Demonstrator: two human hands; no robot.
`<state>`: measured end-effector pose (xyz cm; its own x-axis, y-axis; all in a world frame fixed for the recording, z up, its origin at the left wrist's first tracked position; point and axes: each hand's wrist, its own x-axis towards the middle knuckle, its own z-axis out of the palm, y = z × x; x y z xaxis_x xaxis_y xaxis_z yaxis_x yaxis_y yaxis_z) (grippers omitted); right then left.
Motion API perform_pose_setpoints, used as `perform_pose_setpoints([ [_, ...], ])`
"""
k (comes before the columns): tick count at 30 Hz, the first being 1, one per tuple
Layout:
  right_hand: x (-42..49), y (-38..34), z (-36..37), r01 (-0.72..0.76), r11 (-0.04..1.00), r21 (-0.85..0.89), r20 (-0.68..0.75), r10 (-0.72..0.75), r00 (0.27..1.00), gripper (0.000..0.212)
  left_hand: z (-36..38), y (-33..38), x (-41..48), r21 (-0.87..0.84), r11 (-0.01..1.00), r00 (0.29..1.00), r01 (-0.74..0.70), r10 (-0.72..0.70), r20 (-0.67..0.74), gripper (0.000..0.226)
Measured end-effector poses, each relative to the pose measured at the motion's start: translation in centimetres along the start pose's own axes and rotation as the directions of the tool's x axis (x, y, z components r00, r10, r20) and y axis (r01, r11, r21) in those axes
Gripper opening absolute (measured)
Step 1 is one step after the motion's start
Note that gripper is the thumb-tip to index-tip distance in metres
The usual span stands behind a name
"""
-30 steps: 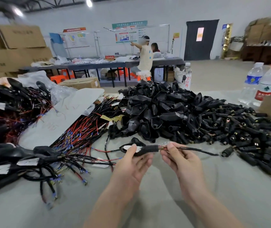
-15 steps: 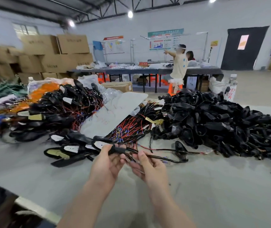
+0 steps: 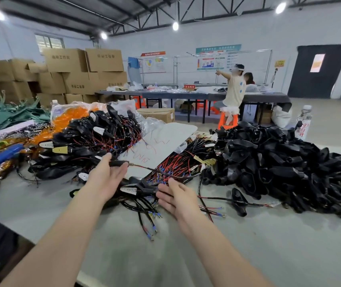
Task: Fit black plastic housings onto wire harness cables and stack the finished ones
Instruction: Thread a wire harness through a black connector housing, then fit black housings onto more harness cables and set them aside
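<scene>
Left hand (image 3: 105, 179) is spread, fingers straight, with 1 fitted housing (image 3: 119, 163) lying across its fingertips and its cable (image 3: 142, 167) trailing toward 3 o'clock. Right hand (image 3: 179, 196) is loose, fingers relaxed, holding nothing. On the table (image 3: 248, 245), the finished stack (image 3: 86, 139) sits at 10 o'clock and the loose housing pile (image 3: 279, 162) at 2 o'clock.

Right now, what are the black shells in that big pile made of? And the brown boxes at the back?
The black housings look like moulded plastic. They are smooth and slightly glossy, with soft highlights on their curved shells. The brown boxes look like matte cardboard, with flat tan sides, folded flaps and printed characters.
</scene>
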<state>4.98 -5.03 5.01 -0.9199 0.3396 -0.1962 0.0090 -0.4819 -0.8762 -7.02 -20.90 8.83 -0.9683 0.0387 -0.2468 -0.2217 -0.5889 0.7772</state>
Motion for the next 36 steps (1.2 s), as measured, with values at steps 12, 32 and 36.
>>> perform_pose_setpoints([
  [12, -1.0, 1.2, -7.7, -0.031, 0.993, -0.110, -0.162, 0.013, 0.987, 0.026, -0.5, -7.0, -0.6, 0.635, 0.746, 0.954, -0.199, 0.297, -0.051, 0.014],
  [32, 2.3, -2.9, -12.9, 0.145, 0.974, -0.173, -0.198, -0.179, 0.964, 0.024, 7.3, -12.8, 1.5, 0.679, -0.305, 0.658, -0.667, 0.186, 0.730, 0.033],
  [36, 2.0, -4.9, -13.3, 0.284, 0.951, -0.122, -0.127, -0.299, 0.946, 0.021, 10.1, -13.6, -3.7, 0.535, -0.251, 0.520, -0.807, 0.131, 0.844, 0.031],
])
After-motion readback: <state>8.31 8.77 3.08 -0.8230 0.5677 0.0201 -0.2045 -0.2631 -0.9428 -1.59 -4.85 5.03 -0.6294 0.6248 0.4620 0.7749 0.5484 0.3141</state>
